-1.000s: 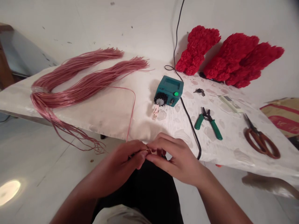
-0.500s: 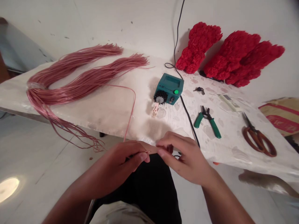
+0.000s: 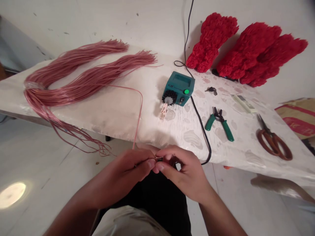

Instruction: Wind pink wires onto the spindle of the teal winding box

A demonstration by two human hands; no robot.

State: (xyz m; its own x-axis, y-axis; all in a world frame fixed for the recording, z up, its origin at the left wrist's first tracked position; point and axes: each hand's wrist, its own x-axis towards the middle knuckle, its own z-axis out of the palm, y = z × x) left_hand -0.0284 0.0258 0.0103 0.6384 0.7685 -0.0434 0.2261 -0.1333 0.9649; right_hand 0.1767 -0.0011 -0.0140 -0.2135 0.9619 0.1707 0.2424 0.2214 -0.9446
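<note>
Right hand (image 3: 185,172) has closed the gap to the left hand (image 3: 131,170) since half a second ago. The left pinches a pink wire (image 3: 140,116) that curves from the wire bundle (image 3: 93,87) over the glossy-covered table (image 3: 115,123); the right's grip I cannot tell. Marked white wall (image 3: 86,16) behind, tiled floor (image 3: 61,178) below.

Glossy strands (image 3: 51,97); matt, rough flowers (image 3: 254,49)

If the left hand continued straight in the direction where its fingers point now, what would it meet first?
The left hand would probably meet the right hand, directly ahead; whether they already touch is unclear.
</note>
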